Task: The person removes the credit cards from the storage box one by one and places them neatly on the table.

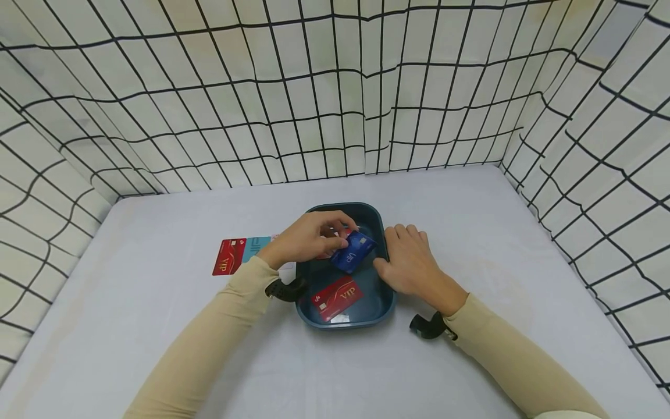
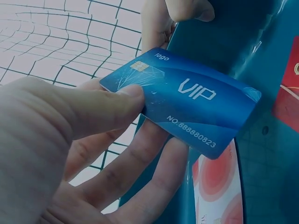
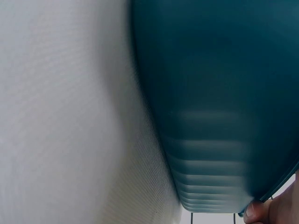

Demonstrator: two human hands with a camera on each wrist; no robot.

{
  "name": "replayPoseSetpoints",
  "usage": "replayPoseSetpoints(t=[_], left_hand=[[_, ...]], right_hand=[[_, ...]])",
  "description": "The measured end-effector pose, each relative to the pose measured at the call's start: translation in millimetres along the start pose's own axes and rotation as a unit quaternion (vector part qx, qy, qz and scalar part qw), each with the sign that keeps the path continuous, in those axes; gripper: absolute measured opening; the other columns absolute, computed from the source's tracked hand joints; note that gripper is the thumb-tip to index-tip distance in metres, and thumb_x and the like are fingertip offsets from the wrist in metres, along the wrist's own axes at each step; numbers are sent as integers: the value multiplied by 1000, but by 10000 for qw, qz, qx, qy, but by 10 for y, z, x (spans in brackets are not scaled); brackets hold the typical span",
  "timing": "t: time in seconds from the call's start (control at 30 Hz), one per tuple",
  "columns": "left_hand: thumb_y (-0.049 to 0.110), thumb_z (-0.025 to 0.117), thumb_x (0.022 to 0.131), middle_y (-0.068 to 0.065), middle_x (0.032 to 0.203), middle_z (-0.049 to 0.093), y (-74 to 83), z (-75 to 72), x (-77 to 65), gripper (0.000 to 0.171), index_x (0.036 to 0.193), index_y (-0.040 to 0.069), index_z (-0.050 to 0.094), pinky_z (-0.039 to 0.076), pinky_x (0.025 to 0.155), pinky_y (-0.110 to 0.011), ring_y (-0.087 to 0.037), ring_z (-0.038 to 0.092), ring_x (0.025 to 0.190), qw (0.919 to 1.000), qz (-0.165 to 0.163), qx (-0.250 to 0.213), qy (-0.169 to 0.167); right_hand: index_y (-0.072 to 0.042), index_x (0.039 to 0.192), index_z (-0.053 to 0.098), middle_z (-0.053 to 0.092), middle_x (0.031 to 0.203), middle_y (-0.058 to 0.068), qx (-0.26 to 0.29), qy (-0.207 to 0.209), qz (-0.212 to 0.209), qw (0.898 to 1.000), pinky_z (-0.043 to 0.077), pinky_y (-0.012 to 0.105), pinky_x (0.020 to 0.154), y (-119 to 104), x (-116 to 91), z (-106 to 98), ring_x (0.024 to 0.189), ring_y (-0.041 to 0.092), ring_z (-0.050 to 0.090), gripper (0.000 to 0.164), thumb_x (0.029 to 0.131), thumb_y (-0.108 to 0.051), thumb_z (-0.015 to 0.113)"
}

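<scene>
My left hand pinches a blue VIP card between thumb and fingers, holding it over the dark blue tray. The card's printed face, with chip and number, shows in the left wrist view. My right hand grips the tray's right rim, its thumb on the rim in the head view. Inside the tray lies a red VIP card, toward the near end. A white card with red circles is also in the tray, partly hidden under the blue card and left hand.
Left of the tray, a red VIP card and a light blue card lie on the white table, with a paler card partly behind the left wrist. White walls with a black grid stand around the back and sides.
</scene>
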State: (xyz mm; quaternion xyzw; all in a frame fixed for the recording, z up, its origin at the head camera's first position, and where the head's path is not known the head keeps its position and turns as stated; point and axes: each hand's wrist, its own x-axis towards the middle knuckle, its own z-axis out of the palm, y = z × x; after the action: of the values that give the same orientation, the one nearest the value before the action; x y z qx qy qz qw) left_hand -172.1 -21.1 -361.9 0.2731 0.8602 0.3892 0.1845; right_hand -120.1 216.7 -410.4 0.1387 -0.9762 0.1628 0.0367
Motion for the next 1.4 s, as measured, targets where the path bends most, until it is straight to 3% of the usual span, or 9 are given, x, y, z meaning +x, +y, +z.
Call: replayPoseSetpoints(t=[0.23, 0.6, 1.13, 1.4], left_hand=[[18, 70, 99, -11, 118, 65, -48, 34, -62, 31, 129, 22, 65, 66, 78, -35, -25, 73, 100, 9990, 20, -324, 301], [16, 71, 98, -12, 112, 65, -56, 103, -157, 31, 128, 20, 66, 66, 79, -43, -23, 74, 92, 9922, -72, -1020, 718], [14, 71, 96, -18, 112, 64, -90, 87, -407, 36, 131, 12, 63, 66, 76, -37, -23, 74, 88, 9720, 15, -1909, 1371], [13, 72, 96, -16, 113, 61, -95, 49, -473, 40, 134, 11, 60, 66, 79, -36, -22, 74, 87, 9620, -169, -2217, 1587]], right_hand=[[-4, 104, 58, 52, 90, 8, -43, 5, -9, 10000, 29, 39, 75, 1, 9, -3, 86, 28, 42, 34, 90, -35, 59], [-3, 108, 59, 53, 91, 8, -25, 1, 15, 10000, 30, 39, 76, -13, 7, -10, 88, 29, 43, 36, 90, -34, 59], [-2, 107, 58, 52, 90, 8, -9, 31, 39, 10000, 29, 38, 75, -27, -10, 12, 86, 28, 42, 35, 89, -33, 58], [-2, 109, 58, 52, 90, 9, -65, 20, 68, 10000, 29, 38, 76, -39, -13, 13, 86, 27, 43, 37, 88, -33, 57]])
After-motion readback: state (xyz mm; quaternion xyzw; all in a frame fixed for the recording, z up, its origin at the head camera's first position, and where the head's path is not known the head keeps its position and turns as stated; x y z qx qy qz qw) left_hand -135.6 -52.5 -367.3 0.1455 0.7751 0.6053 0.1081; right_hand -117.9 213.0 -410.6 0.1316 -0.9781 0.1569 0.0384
